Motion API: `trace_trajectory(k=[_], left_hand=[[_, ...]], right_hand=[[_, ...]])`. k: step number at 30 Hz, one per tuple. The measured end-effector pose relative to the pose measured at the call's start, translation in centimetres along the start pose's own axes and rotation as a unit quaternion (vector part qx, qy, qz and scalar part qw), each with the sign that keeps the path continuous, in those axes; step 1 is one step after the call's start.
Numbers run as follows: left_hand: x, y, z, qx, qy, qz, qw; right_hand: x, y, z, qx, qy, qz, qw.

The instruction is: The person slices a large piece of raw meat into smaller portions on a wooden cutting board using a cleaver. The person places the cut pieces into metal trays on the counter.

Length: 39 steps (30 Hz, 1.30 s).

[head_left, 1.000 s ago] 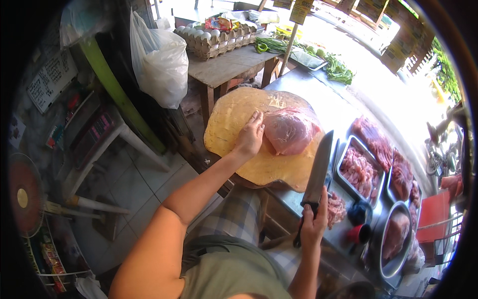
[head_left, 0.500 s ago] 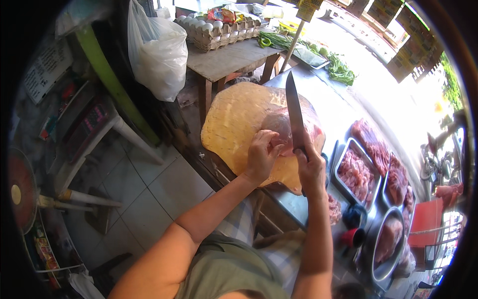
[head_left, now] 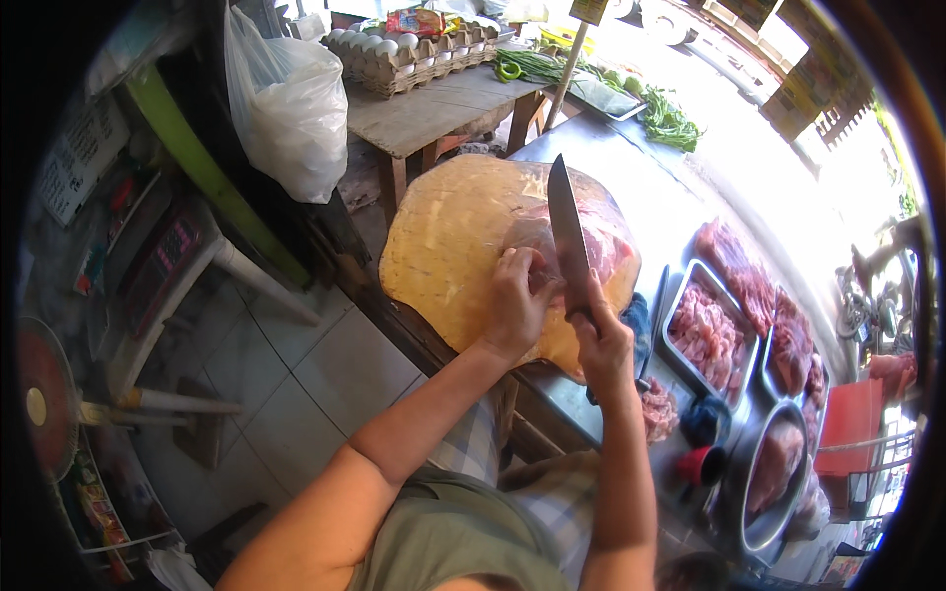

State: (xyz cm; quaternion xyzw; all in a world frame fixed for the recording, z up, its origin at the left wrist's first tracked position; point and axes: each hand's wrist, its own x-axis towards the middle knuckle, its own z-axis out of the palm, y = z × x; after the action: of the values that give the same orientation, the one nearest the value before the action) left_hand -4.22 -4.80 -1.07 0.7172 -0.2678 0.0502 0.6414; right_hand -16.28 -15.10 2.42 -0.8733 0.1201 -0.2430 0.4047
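A large piece of raw meat (head_left: 609, 241) rests on the right half of a round yellowish chopping board (head_left: 434, 246). My left hand (head_left: 517, 305) grips the near left side of the meat with curled fingers. My right hand (head_left: 606, 350) holds a large knife (head_left: 567, 227) by its dark handle, the broad blade pointing up and forward over the meat; whether it touches the meat I cannot tell.
Trays of cut meat (head_left: 705, 330), a steel bowl (head_left: 769, 478) and a red cup (head_left: 702, 463) stand on the metal counter at right. Beyond the board are egg cartons (head_left: 414, 69) and greens (head_left: 665, 123); at left hang a white bag (head_left: 286, 128) and a chair with a scale (head_left: 172, 266).
The knife rose from beside the board to over the meat as my right hand moved forward. My left hand shifted lower onto the meat's near side and curled its fingers.
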Motion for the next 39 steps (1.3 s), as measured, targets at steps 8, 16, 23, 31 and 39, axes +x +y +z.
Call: trace_trajectory(k=[8, 16, 23, 31, 39], left_hand=[[0.0, 0.1, -0.2, 0.024, 0.016, 0.015, 0.999], [0.2, 0.2, -0.1, 0.011, -0.010, -0.034, 0.999], [0.7, 0.8, 0.0, 0.062, -0.006, -0.046, 0.997], [1.4, -1.1, -1.0, 0.033, -0.012, 0.033, 0.999], [1.7, 0.0, -0.3, 0.106, 0.047, 0.096, 0.989]], right_hand=[[-1.1, 0.0, -1.0, 0.009, -0.032, 0.016, 0.999], [-4.5, -0.1, -2.8, -0.011, -0.083, 0.070, 0.994], [-8.1, -0.9, -4.6, -0.084, -0.119, 0.053, 0.988], [-13.3, -3.2, -7.8, -0.082, -0.109, 0.094, 0.986], [-3.4, -2.2, -2.4, -0.006, 0.031, 0.042, 0.999]])
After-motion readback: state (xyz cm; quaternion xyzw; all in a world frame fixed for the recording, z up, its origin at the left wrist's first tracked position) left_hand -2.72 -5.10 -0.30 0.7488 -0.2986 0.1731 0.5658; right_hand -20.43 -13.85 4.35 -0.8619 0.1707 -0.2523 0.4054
